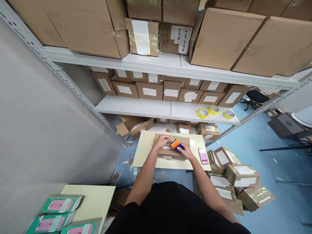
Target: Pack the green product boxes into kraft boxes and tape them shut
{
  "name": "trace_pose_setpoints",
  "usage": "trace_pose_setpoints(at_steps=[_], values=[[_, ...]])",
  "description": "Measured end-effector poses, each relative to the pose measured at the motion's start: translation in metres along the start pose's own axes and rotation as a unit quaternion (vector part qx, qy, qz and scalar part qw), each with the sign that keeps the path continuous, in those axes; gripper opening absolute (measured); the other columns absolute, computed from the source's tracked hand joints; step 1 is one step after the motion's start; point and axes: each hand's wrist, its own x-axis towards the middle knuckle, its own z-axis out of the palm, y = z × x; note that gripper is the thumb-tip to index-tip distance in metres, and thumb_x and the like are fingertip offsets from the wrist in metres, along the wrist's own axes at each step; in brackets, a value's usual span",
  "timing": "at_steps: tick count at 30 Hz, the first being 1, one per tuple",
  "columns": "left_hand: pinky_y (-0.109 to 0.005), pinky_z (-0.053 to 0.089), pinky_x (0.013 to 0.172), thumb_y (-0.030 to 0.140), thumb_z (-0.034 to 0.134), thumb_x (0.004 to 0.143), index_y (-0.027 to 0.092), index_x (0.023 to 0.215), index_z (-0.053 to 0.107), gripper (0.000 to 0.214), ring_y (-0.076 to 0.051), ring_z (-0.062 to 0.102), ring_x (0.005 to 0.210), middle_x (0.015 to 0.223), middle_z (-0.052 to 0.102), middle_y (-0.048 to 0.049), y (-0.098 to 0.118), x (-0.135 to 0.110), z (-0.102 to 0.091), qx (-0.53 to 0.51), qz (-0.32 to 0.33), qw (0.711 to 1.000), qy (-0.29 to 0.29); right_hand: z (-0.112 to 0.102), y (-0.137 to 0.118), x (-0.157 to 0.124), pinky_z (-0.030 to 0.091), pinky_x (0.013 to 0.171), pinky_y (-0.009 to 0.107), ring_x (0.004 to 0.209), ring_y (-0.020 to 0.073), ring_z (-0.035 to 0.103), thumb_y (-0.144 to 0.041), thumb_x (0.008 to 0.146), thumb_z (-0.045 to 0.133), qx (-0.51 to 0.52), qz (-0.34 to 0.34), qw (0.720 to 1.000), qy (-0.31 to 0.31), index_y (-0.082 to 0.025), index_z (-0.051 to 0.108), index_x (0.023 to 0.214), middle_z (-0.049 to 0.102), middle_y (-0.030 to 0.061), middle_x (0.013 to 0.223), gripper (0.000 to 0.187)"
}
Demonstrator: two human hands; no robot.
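A small brown cardboard box [168, 151] lies on a pale yellow table [146, 156] in front of me. My left hand [162, 141] rests on the box's top left, fingers curled and pressed down on it. My right hand [185, 151] is closed around an orange and blue tape dispenser [176, 145], which sits on the box's top near the middle. A phone with a pink case [203, 156] lies on the table just right of my right hand.
Grey metal shelves [156, 110] hold many taped cardboard boxes; three yellow tape rolls [214, 112] sit on the lower shelf. Several sealed parcels [241, 182] pile on the blue floor at right. Green and pink packets [58, 214] lie on a second table, lower left.
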Motion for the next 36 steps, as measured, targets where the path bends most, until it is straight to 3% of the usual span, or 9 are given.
trace_pose_setpoints(at_steps=[4,9,14,18,21,25,30,36], values=[[-0.035,0.055,0.080,0.044,0.080,0.076,0.017,0.076,0.080,0.027,-0.024,0.072,0.083,0.083,0.080,-0.0076,-0.005,-0.002,0.000,0.042,0.017,0.996,0.073,-0.008,-0.012,0.008,0.049,0.071,0.034,0.077,0.0235,0.061,-0.073,0.085,0.064,-0.005,0.006,1.000,0.021,-0.022,0.065,0.085,0.067,0.0021,0.079,0.051],[-0.037,0.057,0.084,0.035,0.072,0.083,0.018,0.083,0.082,0.020,-0.024,0.074,0.085,0.088,0.081,-0.0087,-0.005,-0.009,0.000,0.061,0.047,0.991,0.112,-0.022,-0.028,0.016,0.043,0.067,0.032,0.071,0.0211,0.056,-0.073,0.082,0.067,-0.036,-0.012,0.999,0.001,-0.023,0.063,0.079,0.062,0.0005,0.073,0.050],[-0.036,0.057,0.087,0.036,0.069,0.085,0.020,0.084,0.082,0.020,-0.024,0.075,0.089,0.091,0.082,-0.0065,0.014,-0.015,-0.040,0.101,0.109,0.965,0.215,-0.037,-0.020,0.009,0.041,0.064,0.031,0.068,0.0206,0.056,-0.074,0.083,0.065,-0.062,0.006,0.998,0.017,-0.023,0.061,0.075,0.062,0.0001,0.070,0.052],[-0.034,0.055,0.080,0.038,0.070,0.083,0.019,0.079,0.081,0.022,-0.024,0.074,0.082,0.083,0.080,-0.0059,0.022,-0.016,-0.075,0.135,0.114,0.957,0.229,-0.047,-0.014,0.009,0.040,0.061,0.030,0.066,0.0205,0.056,-0.075,0.082,0.065,-0.071,0.026,0.997,0.019,-0.023,0.062,0.076,0.063,-0.0003,0.069,0.052],[-0.033,0.054,0.079,0.038,0.069,0.082,0.020,0.078,0.080,0.022,-0.023,0.073,0.080,0.082,0.080,-0.0054,0.009,-0.017,-0.087,0.132,0.087,0.955,0.251,-0.049,-0.021,0.017,0.040,0.063,0.030,0.068,0.0212,0.059,-0.076,0.082,0.066,-0.106,0.021,0.994,0.003,-0.023,0.066,0.077,0.067,0.0007,0.071,0.053],[-0.033,0.053,0.080,0.037,0.068,0.078,0.020,0.075,0.079,0.021,-0.022,0.071,0.081,0.079,0.079,-0.0048,-0.025,-0.021,-0.103,0.098,0.028,0.954,0.281,-0.044,-0.041,0.033,0.042,0.067,0.030,0.074,0.0234,0.065,-0.077,0.084,0.064,-0.157,0.003,0.986,-0.048,-0.023,0.075,0.086,0.075,0.0035,0.081,0.055],[-0.031,0.052,0.073,0.040,0.069,0.071,0.021,0.059,0.070,0.023,-0.021,0.068,0.077,0.072,0.076,-0.0066,-0.061,-0.028,-0.123,0.051,-0.065,0.948,0.306,-0.027,-0.062,0.059,0.041,0.069,0.030,0.083,0.0274,0.071,-0.078,0.086,0.063,-0.306,0.025,0.948,-0.083,-0.024,0.080,0.089,0.080,0.0088,0.087,0.057],[-0.026,0.046,0.062,0.051,0.074,0.069,0.017,0.069,0.074,0.033,-0.015,0.061,0.065,0.070,0.073,-0.0079,-0.084,-0.033,-0.127,0.038,-0.104,0.948,0.299,-0.017,-0.072,0.073,0.043,0.071,0.029,0.090,0.0285,0.073,-0.084,0.086,0.057,-0.361,0.045,0.924,-0.119,-0.023,0.081,0.091,0.081,0.0112,0.092,0.066]])
